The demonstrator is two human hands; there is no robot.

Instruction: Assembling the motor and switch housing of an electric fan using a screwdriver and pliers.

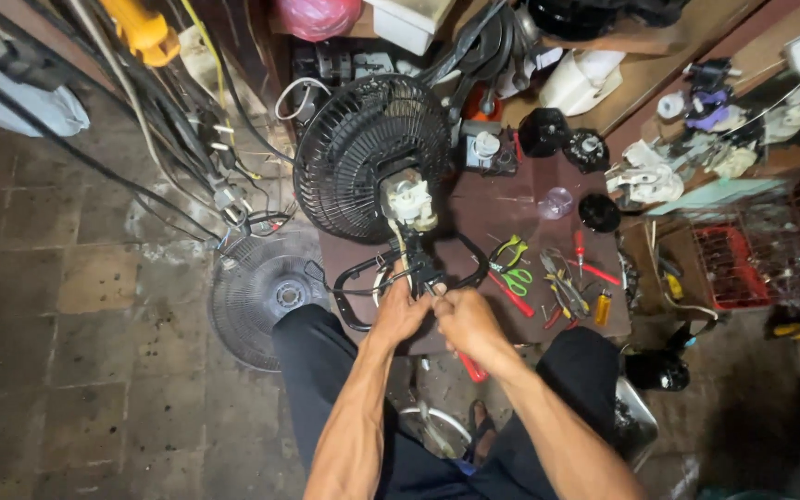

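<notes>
A black fan guard (363, 153) with a white motor housing (409, 199) lies on a dark low table (511, 208). My left hand (400, 310) grips the fan's black neck and base frame (363, 278) just below the motor. My right hand (465, 319) is closed around a red-handled screwdriver (472, 368), its tip hidden at the neck between my hands. Both hands touch each other over the frame.
Pliers, green-handled scissors (516, 278), red screwdrivers (594, 271) and a lighter lie on the table to the right. A second fan grille (266, 296) rests on the tiled floor at left. Cables hang at upper left; shelves of parts and a red crate (729, 268) stand right.
</notes>
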